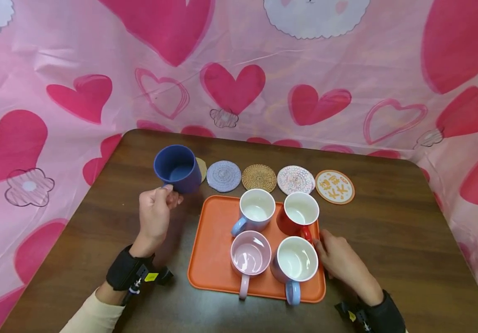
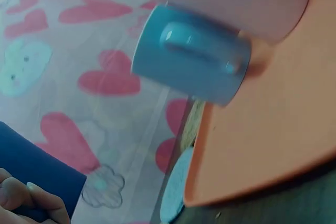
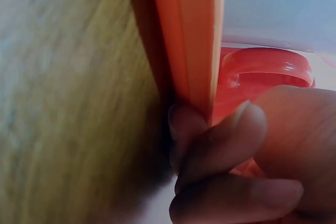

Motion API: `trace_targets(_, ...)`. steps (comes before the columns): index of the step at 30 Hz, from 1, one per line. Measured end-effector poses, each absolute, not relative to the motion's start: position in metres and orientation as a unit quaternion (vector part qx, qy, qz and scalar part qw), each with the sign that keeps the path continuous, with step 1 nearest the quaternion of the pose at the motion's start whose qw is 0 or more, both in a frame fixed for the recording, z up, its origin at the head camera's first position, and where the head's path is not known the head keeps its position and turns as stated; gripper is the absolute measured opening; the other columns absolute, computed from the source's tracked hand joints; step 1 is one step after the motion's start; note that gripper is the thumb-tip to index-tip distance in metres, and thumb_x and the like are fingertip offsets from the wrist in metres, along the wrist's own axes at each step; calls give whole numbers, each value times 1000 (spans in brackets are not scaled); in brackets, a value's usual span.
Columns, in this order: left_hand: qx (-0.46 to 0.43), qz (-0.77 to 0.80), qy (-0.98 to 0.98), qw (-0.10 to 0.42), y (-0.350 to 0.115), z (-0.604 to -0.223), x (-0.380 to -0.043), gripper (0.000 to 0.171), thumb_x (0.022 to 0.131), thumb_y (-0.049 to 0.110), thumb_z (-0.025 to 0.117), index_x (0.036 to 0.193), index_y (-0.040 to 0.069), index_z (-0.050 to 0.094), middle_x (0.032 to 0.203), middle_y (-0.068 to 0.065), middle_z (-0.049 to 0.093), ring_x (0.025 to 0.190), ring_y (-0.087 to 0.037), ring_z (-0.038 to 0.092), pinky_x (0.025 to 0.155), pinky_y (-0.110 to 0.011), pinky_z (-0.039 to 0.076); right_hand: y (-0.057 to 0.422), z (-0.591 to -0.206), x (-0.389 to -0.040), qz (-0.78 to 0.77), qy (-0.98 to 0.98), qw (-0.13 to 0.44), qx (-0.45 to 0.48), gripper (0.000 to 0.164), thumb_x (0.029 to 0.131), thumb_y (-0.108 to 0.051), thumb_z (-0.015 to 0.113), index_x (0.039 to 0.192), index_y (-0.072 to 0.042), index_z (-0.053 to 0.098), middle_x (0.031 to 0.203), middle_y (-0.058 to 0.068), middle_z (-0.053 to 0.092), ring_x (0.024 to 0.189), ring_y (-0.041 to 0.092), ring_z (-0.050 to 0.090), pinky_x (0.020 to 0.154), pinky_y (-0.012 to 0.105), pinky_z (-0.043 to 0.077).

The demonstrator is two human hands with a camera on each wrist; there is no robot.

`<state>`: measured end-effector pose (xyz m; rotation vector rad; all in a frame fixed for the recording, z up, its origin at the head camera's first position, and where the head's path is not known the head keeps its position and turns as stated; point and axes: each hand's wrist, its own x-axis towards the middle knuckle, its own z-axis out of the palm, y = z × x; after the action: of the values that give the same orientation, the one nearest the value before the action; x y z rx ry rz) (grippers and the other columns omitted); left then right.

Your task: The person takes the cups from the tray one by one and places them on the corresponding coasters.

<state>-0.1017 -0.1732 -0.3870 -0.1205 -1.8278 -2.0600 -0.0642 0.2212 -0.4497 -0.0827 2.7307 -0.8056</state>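
Observation:
My left hand [image 1: 155, 210] pinches the handle side of a dark blue mug [image 1: 186, 178], which overlaps the leftmost coaster [image 1: 201, 169] in the head view. The left wrist view shows curled fingers [image 2: 39, 203] against this mug's side. On the orange tray [image 1: 214, 259] stand a light blue mug [image 1: 252, 223], a red mug [image 1: 286, 223] with a white inside, a pink mug [image 1: 243, 271] and a grey-blue mug [image 1: 280, 274]. My right hand [image 1: 343, 256] grips the tray's right edge beside the red mug's handle, its fingers [image 3: 220, 145] curled at the outer wall.
Behind the tray runs a row of round coasters: a blue-grey one [image 1: 224, 176], a brown woven one [image 1: 259, 178], a speckled white one [image 1: 296, 180] and an orange-rimmed one [image 1: 334, 187]. The dark wooden table [image 1: 397, 222] meets a pink heart-patterned sheet [image 1: 239, 46] at the back.

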Motion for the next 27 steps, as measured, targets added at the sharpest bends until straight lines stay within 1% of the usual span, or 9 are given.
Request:
trace_targets(2,-38,-745,-638,191,-179,-387,-111,51,99,9,39,51,-3,31,50,-3,26,49,-21,27,61,-29,44,221,-450,-65,-277,950,143,-29,15,98,-19,53,97,-4,53,58,4,51,33,11,47,37,28,41)
trace_targets(5,-22,-754,-629,187,-186,-389,-124,50,100,10,38,51,-1,30,51,-3,25,50,-23,25,61,-30,43,221,-451,-64,-277,950,142,-26,16,98,-20,53,97,-4,53,58,4,52,33,11,47,37,29,41)
trace_targets(10,13,-759,-626,180,-192,-399,-146,47,98,9,40,52,2,32,49,0,25,50,-24,24,59,-32,38,220,-452,-64,-281,949,143,-22,16,98,-20,52,96,-5,53,58,4,52,33,10,47,37,29,41)
trace_targets(12,25,-756,-630,177,-193,-404,-154,46,97,9,41,52,1,33,48,1,26,51,-27,22,59,-32,37,220,-452,-64,-281,949,144,-22,16,98,-21,52,96,-5,54,58,4,52,34,11,48,37,29,41)
trace_targets(14,37,-754,-633,171,-194,-410,-162,46,97,10,42,53,1,35,48,2,27,51,-26,24,60,-32,36,220,-452,-65,-279,949,148,-22,17,98,-21,52,98,-4,54,60,4,52,36,12,49,38,29,42)
trace_targets(17,52,-750,-638,167,-194,-420,-172,47,98,11,43,52,5,36,47,3,28,48,-22,25,60,-32,36,221,-452,-66,-275,949,153,-20,18,98,-22,53,100,-4,54,61,4,53,38,13,50,39,29,42)
trace_targets(21,72,-746,-641,167,-194,-433,-182,48,97,10,43,49,9,37,46,4,29,45,-14,28,59,-31,35,221,-452,-67,-272,950,155,-20,18,98,-22,53,101,-4,53,62,4,53,38,13,50,39,29,42)
trace_targets(23,80,-738,-649,167,-194,-438,-186,49,97,11,44,48,10,37,46,5,30,45,-14,29,58,-30,37,222,-452,-67,-271,950,156,-20,18,98,-22,53,102,-4,53,62,4,53,38,14,50,39,29,42)
trace_targets(27,98,-724,-663,163,-194,-445,-192,49,97,13,45,48,11,39,47,5,33,48,-19,32,59,-31,41,222,-452,-66,-271,949,161,-14,18,98,-22,53,102,-4,53,61,4,53,39,14,50,40,29,43)
